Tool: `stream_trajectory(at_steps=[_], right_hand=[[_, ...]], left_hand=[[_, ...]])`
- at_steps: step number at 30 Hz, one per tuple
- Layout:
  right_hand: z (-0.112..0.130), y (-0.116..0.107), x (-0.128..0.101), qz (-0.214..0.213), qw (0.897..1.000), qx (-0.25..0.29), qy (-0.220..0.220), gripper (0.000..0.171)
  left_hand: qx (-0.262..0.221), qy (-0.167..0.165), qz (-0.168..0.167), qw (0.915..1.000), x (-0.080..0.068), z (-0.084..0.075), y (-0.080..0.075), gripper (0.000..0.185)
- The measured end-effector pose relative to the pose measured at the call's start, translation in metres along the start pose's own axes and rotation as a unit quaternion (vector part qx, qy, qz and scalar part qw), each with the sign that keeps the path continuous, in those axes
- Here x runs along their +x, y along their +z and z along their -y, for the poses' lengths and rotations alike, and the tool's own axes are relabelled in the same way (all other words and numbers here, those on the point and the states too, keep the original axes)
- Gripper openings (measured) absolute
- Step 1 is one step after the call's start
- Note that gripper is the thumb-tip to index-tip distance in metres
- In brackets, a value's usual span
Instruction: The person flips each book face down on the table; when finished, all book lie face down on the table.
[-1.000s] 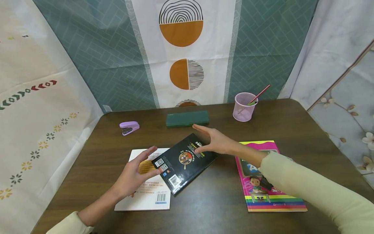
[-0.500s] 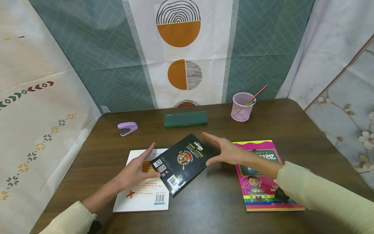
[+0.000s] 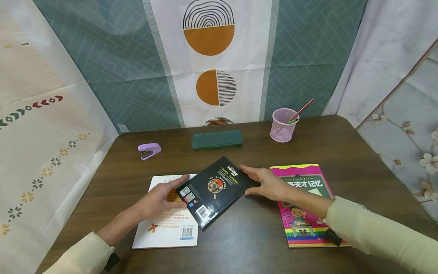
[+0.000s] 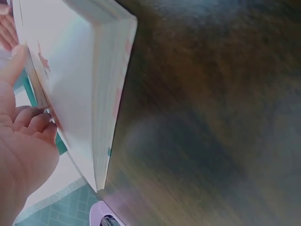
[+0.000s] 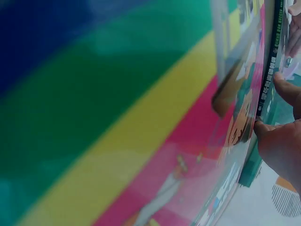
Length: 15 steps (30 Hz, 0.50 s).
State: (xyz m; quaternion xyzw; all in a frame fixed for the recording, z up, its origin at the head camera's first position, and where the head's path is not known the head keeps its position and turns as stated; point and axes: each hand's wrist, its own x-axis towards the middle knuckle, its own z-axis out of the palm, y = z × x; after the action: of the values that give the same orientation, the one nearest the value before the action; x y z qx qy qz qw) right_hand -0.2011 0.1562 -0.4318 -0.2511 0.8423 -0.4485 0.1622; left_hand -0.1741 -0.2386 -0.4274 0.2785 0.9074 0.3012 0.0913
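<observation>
A black book lies slanted mid-table, its lower left part over a white book. My left hand holds the black book's left corner, thumb on the near side and fingers on the far side. Its curled fingers also show by the white book in the left wrist view. My right hand grips the right corner between thumb and fingers. In the right wrist view the dark spine of the black book appears beside that hand.
Under my right forearm lies a pink book with rainbow stripes. Behind the books are a purple stapler, a green pencil case and a pink mesh pen cup holding a red pencil. A curtain hangs beyond the table.
My right hand drew back rightward from over the black book, then closed in on its right corner. The left fingers have come nearer the thumb at the left corner. The books stay put.
</observation>
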Motion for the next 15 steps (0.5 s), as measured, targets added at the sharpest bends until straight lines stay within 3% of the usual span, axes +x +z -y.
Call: stream_trajectory(at_steps=[15], right_hand=[[0.0022, 0.0027, 0.0014, -0.043, 0.998, -0.053, -0.012, 0.070]], left_hand=[[0.019, 0.011, 0.000, 0.9998, 0.0001, -0.0026, 0.0010, 0.081]])
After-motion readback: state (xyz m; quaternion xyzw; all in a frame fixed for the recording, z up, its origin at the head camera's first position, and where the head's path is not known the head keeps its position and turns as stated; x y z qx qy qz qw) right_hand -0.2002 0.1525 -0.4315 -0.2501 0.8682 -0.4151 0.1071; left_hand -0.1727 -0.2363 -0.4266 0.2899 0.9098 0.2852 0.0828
